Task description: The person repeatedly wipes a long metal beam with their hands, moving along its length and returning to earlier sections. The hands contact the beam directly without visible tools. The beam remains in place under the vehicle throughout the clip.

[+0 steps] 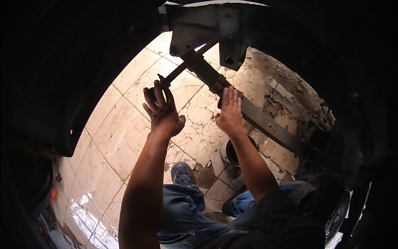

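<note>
A long flat bar with clamp bands, which looks like a leaf spring, runs slantwise from upper middle to lower right. My right hand rests against it, fingers stretched out and close together, thumb apart. Crossing near its upper end is a thinner dark rod with a bolt-like fitting at its lower left end. My left hand is raised at that end, its fingers spread and the fingertips at the fitting. A dark rounded part shows behind these fingers, partly hidden; whether they touch it, I cannot tell.
Overhead hangs a dark metal bracket with a hole. Below lies a cracked tile floor, with broken tiles and rubble at the right. A round, pale-rimmed container stands behind my right forearm. My shoe is near it.
</note>
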The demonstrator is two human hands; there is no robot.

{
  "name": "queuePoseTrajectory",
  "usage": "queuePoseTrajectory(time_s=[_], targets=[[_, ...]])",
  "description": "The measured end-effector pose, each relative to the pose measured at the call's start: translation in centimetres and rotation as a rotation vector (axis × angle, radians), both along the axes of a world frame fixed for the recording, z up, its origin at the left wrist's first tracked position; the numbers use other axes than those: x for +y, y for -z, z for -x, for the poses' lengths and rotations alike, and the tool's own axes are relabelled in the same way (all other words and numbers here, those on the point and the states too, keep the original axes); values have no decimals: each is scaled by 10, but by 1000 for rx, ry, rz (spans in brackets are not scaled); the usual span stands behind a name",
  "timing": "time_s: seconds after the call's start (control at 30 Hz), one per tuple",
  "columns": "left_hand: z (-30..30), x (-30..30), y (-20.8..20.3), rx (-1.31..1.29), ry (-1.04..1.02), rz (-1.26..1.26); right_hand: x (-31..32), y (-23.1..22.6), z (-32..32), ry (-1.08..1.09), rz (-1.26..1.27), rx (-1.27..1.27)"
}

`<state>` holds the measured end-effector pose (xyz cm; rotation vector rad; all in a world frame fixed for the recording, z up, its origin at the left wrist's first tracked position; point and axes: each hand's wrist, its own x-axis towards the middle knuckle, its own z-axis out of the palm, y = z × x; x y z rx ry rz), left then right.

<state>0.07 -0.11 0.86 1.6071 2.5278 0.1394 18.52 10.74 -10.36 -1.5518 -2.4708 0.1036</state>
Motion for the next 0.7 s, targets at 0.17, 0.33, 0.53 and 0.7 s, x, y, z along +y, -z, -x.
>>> queuePoseTrajectory(time_s=[0.17, 0.33, 0.53, 0.7], targets=[[-2, 3, 4, 11, -9, 5, 18, -23, 22, 206, 201, 2], [0, -2, -3, -19, -19, -31, 7, -7, 13, 31, 64, 27], [-2, 1, 2, -13, 3, -58, 27, -22, 8, 165, 224, 36], [-2, 0, -4, -7, -10, -37, 5, -9, 9, -15, 76, 9]])
